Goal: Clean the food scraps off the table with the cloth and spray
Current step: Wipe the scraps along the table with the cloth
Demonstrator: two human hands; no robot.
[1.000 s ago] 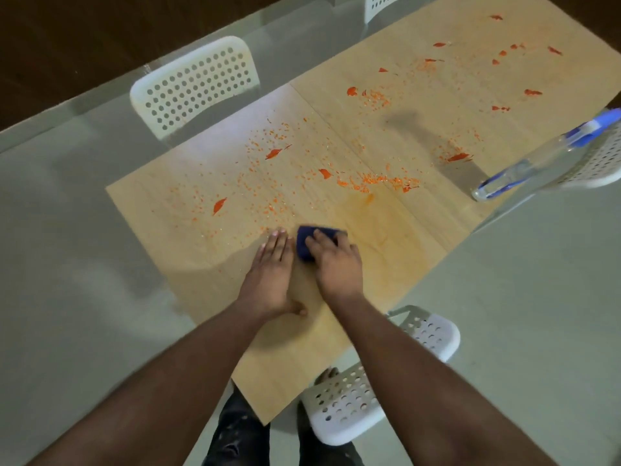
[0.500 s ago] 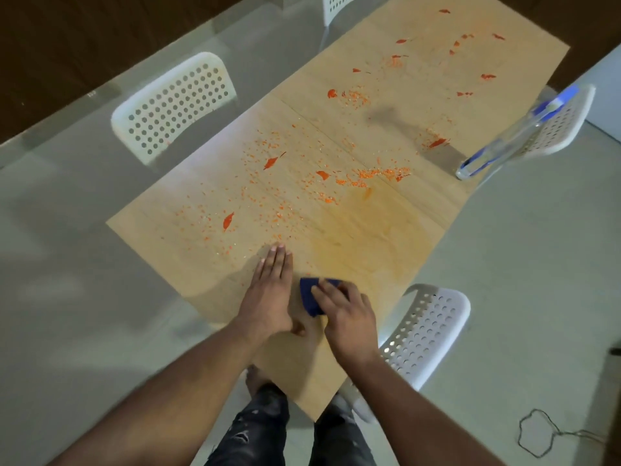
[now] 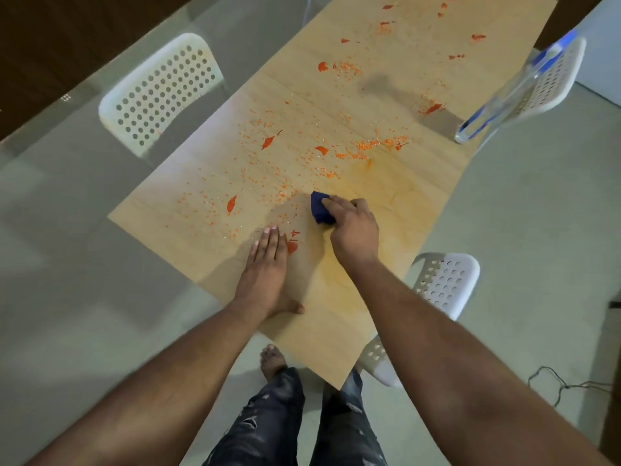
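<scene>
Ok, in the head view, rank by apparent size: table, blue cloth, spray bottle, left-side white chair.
1. table
2. left-side white chair
3. spray bottle, though it stands farther off
4. blue cloth, partly hidden by the right hand

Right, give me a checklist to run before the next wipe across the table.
1. Grip on cloth: right hand holds the folded dark blue cloth: ok.
2. Cloth on the light wooden table: ok.
3. Left hand flat, bracing: ok.
4. Orange food scraps gone: not ok, many remain.
5. Clear spray bottle with blue nozzle at the table's right edge, away from the wiping: ok.
6. Cloth damp enough: cannot tell.
</scene>
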